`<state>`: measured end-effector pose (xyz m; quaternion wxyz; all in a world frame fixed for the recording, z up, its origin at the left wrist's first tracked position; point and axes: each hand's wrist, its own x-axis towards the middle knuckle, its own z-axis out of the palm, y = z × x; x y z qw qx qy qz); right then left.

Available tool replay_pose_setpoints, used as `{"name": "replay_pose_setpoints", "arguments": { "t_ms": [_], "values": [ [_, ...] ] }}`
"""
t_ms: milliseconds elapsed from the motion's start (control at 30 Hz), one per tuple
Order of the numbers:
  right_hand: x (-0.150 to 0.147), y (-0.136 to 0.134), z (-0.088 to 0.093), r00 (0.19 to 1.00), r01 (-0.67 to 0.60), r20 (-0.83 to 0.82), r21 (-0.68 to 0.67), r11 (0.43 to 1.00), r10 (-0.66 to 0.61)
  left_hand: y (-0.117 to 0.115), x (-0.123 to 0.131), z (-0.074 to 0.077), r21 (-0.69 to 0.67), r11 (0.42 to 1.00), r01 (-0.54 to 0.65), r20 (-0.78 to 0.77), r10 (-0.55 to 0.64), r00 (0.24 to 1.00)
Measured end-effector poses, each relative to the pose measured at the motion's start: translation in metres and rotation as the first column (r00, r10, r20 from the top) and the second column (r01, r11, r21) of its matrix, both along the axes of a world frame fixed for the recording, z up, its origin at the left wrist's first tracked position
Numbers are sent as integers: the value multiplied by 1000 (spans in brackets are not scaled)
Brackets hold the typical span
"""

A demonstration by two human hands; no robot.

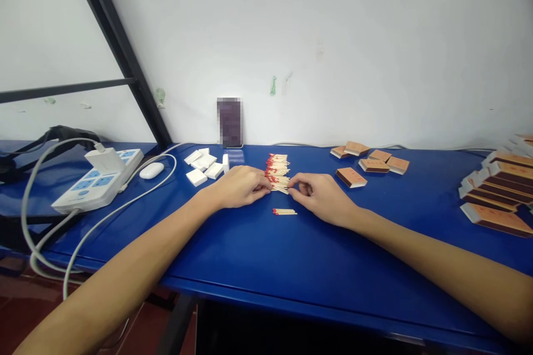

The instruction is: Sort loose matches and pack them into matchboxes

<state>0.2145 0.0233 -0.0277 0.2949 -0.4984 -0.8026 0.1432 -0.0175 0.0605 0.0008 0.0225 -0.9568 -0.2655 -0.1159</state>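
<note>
A pile of red-tipped matches lies on the blue table, red heads to the left. My left hand is at the pile's lower left, its fingers closed together on the match heads. At the other side, my right hand has thumb and forefinger pinched at the plain ends of the nearest matches. A few separate matches lie side by side just in front of the pile. White inner trays are scattered left of my left hand. Several orange matchbox sleeves lie behind and right of my right hand.
Stacked matchboxes stand at the far right. On the left are a white power strip with a plugged charger, looping cables and a white oval case. A phone leans on the wall; a black strap lies far left.
</note>
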Motion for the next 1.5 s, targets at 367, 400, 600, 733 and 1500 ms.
{"name": "replay_pose_setpoints", "arguments": {
  "t_ms": [367,400,600,733,1500],
  "values": [
    [0,0,1,995,-29,98,15,999,28,3,-1,-2,-123,992,-2,70,11,998],
    [0,0,1,995,-30,95,13,999,28,2,-1,-2,-152,988,3,83,9,997],
    [0,-1,3,996,-42,77,-8,999,43,-3,0,2,-330,943,42,139,5,990],
    [0,-2,4,997,-54,57,-32,998,55,-6,1,4,-398,916,53,143,5,990],
    [7,0,6,985,3,-170,-167,986,-31,-7,6,3,-329,944,11,113,28,993]
  ]
}}
